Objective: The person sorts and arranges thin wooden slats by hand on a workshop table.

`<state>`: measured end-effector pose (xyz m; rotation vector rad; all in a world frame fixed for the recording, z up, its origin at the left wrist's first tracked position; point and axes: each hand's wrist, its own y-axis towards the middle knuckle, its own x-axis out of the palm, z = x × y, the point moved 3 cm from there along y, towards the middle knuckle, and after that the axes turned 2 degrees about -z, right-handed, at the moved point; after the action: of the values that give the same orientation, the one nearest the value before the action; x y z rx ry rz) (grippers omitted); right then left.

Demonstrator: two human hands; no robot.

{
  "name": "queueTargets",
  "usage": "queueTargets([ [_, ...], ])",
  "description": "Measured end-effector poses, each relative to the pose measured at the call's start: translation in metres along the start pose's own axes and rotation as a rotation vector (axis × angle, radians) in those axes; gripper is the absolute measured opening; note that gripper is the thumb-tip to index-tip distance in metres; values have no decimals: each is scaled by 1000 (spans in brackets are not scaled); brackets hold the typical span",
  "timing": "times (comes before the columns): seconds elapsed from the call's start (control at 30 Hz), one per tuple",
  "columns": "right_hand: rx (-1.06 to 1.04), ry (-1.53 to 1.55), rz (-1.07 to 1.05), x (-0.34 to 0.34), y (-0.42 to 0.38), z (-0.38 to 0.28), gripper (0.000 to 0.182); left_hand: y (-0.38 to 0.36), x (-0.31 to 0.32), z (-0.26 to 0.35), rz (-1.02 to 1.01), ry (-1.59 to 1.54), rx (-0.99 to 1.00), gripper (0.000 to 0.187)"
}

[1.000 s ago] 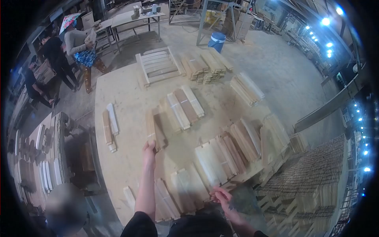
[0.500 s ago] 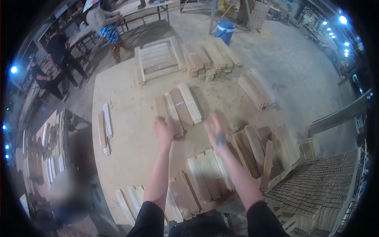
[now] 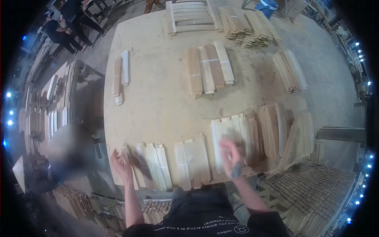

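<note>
Pale wood sticks (image 3: 162,164) lie at the near left of the bench (image 3: 158,106), seen from the head view. The left hand (image 3: 121,164) is at their left end. It is blurred, so I cannot tell if it grips a stick or just touches one. The right hand (image 3: 229,156) is over the white row (image 3: 222,132), to the right. Its fingers are bent with a gap by the thumb, and it looks like it has nothing in it, but it is blurred too.

The near sticks come close to the bench's near edge. A bump from the left hand could tip one off. The right hand is low, so a fast swing could push the white row out of line. At the near right, a slanted stick (image 3: 287,146) could slide if its row gets knocked.

Half a second ago, both hands were by the middle row (image 3: 213,65), with the left hand at its brown stick (image 3: 193,73). Now that row has no hand on it. Both hands have come nearer, and the left hand has gone far to the left.
</note>
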<state>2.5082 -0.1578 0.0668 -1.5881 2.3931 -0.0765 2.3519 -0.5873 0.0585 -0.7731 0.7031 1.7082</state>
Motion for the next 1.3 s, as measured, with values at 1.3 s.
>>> queueTargets([
  [1.3, 488, 314, 72, 115, -172, 54, 45, -236, 11, 11, -959, -1224, -568, 18],
])
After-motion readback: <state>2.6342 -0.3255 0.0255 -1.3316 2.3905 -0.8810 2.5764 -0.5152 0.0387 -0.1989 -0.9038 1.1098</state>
